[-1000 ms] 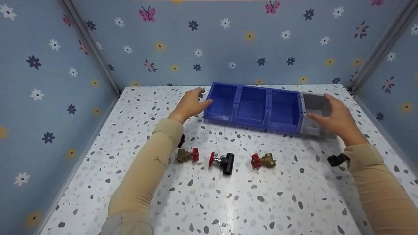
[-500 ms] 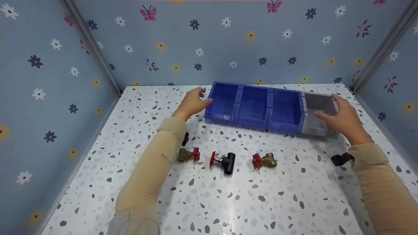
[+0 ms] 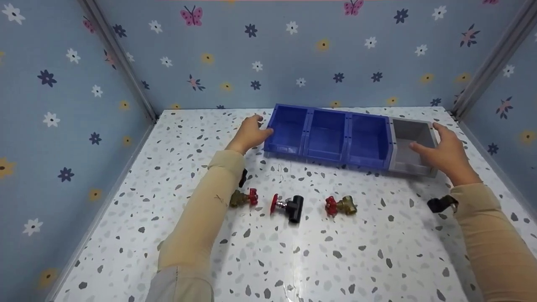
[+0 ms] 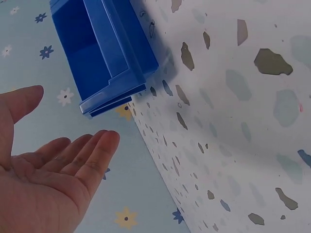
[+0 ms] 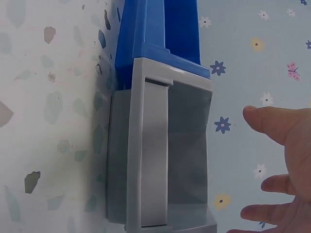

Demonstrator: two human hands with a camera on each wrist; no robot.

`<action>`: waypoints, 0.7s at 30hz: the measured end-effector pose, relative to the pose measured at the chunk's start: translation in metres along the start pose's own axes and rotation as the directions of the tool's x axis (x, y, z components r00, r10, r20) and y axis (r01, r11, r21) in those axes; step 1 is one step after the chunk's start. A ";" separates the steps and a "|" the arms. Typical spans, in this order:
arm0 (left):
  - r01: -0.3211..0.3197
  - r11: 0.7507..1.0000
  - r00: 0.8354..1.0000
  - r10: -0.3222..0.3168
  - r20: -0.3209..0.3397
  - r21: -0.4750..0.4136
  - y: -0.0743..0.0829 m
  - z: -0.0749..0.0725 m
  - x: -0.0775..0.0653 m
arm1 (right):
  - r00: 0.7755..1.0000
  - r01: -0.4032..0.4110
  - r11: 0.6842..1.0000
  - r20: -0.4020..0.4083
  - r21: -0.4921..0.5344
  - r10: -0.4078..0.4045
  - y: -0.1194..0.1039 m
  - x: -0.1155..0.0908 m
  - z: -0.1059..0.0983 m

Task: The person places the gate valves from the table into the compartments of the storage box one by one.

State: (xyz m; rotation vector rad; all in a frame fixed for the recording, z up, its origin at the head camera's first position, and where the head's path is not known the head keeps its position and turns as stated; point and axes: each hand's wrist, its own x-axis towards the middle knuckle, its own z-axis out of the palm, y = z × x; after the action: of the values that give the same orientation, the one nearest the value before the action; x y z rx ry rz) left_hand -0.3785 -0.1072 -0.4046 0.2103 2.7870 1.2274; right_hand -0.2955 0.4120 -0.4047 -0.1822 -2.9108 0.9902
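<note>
Three joined blue bins (image 3: 307,132) stand in a row at the back of the table, with a grey bin (image 3: 393,144) at their right end. At the left end is my left hand (image 3: 251,135), its fingers extended; the left wrist view shows a gap between it and the blue bin (image 4: 111,46). My right hand (image 3: 449,156) is spread by the grey bin's right side. In the right wrist view, its fingers stand apart from the grey bin (image 5: 154,155). Both hands hold nothing. The bins' compartments show nothing inside.
Nearer on the speckled table (image 3: 302,260) lie a brass valve with a red handwheel (image 3: 252,196), a black tee-shaped valve (image 3: 296,209) and another brass valve (image 3: 347,205). My left forearm passes close to the left valve. A flowered wall (image 3: 293,50) stands behind the bins.
My right hand has moved a little to the right, off the grey bin's middle toward its outer side. My left hand keeps its place by the blue bins. The valves have not moved.
</note>
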 end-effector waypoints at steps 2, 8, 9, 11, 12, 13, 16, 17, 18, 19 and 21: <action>0.004 1.000 1.000 -0.004 0.009 -0.005 0.000 0.001 0.000 | 1.000 -0.007 1.000 -0.002 0.012 0.007 0.002 0.000 0.000; 0.009 1.000 0.999 -0.010 0.039 0.011 -0.001 0.006 0.001 | 0.998 -0.066 0.996 0.013 0.056 0.065 0.008 0.001 0.000; 0.010 1.000 0.999 -0.011 0.046 0.016 -0.001 0.007 0.002 | 0.997 -0.074 0.995 0.016 0.061 0.073 0.010 0.001 0.000; 0.013 1.000 0.998 -0.014 0.057 0.019 -0.001 0.010 0.002 | 0.996 -0.087 0.993 0.024 0.074 0.085 0.012 0.002 0.000; 0.016 1.000 0.998 -0.017 0.062 0.021 0.000 0.011 0.002 | 0.996 -0.089 0.993 0.029 0.080 0.087 0.013 0.002 0.000; 0.019 1.000 0.998 -0.020 0.067 0.023 0.000 0.012 0.002 | 0.996 -0.090 0.992 0.033 0.084 0.087 0.014 0.002 0.000; 0.017 1.000 0.997 -0.018 0.074 0.019 0.001 0.016 0.003 | 0.995 -0.095 0.990 0.052 0.102 0.090 0.018 0.002 -0.001; 0.018 1.000 0.997 -0.019 0.075 0.013 0.001 0.017 0.003 | 0.995 -0.094 0.990 0.055 0.103 0.089 0.019 0.002 -0.001; 0.017 1.000 0.997 -0.018 0.076 0.010 0.002 0.018 0.004 | 0.995 -0.094 0.990 0.055 0.102 0.089 0.020 0.003 -0.001; 0.018 1.000 0.997 -0.018 0.076 0.007 0.002 0.018 0.004 | 0.994 -0.097 0.990 0.055 0.098 0.092 0.022 0.003 0.000; 0.022 1.000 0.997 -0.022 0.074 0.007 0.002 0.019 0.005 | 0.994 -0.103 0.990 0.053 0.094 0.099 0.024 0.005 0.000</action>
State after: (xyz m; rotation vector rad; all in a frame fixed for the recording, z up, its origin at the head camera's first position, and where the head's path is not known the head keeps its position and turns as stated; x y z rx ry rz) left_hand -0.3810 -0.0914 -0.4161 0.2203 2.7226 1.1815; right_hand -0.2983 0.4313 -0.4195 -0.3076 -2.9134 1.1641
